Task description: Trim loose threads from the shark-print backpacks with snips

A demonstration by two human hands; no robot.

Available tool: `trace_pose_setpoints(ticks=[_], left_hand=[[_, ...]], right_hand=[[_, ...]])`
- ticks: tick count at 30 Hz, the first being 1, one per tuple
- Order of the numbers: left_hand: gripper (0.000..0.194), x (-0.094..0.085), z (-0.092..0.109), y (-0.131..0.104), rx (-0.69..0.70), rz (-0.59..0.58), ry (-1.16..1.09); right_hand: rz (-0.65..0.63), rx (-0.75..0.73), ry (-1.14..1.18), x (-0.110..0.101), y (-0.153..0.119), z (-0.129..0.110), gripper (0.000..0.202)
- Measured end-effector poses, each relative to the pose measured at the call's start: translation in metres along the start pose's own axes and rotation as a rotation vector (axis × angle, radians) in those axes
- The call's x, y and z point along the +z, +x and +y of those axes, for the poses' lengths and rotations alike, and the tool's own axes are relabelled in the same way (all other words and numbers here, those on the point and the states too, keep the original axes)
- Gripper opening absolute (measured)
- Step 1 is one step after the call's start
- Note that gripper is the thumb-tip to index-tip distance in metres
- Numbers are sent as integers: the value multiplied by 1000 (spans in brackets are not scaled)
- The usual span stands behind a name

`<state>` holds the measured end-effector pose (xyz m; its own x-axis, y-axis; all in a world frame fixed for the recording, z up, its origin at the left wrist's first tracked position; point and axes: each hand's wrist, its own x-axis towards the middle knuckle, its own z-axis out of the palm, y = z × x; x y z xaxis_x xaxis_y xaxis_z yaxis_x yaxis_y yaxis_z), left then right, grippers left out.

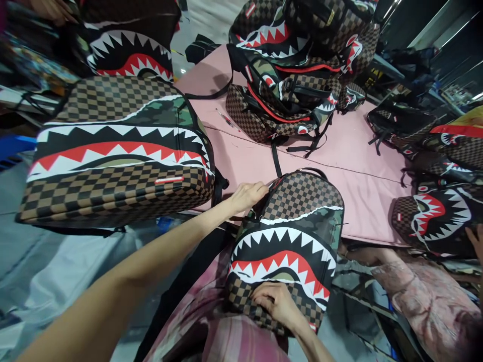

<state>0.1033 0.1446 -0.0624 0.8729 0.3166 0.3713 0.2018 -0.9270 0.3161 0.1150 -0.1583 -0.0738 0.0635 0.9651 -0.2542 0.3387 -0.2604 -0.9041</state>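
Observation:
A brown-and-black checkered backpack (287, 236) with a printed shark mouth and a camouflage patch leans from the table edge against my lap. My left hand (249, 196) is closed on its upper left edge, beside the side opening; the fingertips are partly hidden there. Lower down, my right hand (277, 301) rests on the front panel below the red and white teeth. Its fingers are curled against the checkered material, and the tips are partly out of sight.
A larger matching backpack (121, 156) stands to the left. Several more backpacks (279, 100) are piled on the pink table (241, 161). Another backpack (441, 216) lies at right, near a co-worker's hand (475, 241). A person's hand (53, 10) shows at upper left.

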Motion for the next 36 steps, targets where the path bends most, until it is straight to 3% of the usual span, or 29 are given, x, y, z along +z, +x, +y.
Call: trace_pose_setpoints(ticks=[4, 6, 8, 11, 14, 16, 19, 26, 31, 36], left_hand=[[26, -5, -3, 67, -38, 30, -37], [23, -7, 0, 80, -71, 56, -50], [23, -9, 6, 72, -209, 79, -160], [26, -13, 20, 26, -452, -15, -409], [30, -16, 33, -22, -533, -216, -583], [22, -17, 38, -38, -610, -260, -696], [12, -16, 41, -40, -683, -232, -784], [17, -8, 44, -36, -756, -225, -1118], [20, -10, 52, -42, -775, -171, -1291], [25, -7, 58, -45, -804, -70, -1327]], right_hand=[[-12, 20, -48, -2, 3, -5, 23], [-1, 37, -47, -5, 2, -13, 24], [8, 65, -27, -12, -1, -21, 24], [78, 143, -77, -33, -3, -28, 27], [313, 312, -439, -61, 5, -29, 26], [438, 422, -697, -76, 15, -31, 30], [487, 413, -859, -91, 34, -42, 30], [507, 122, -1015, -99, 82, -70, 29], [482, 135, -1159, -95, 101, -80, 29], [433, 122, -1258, -92, 104, -91, 18]])
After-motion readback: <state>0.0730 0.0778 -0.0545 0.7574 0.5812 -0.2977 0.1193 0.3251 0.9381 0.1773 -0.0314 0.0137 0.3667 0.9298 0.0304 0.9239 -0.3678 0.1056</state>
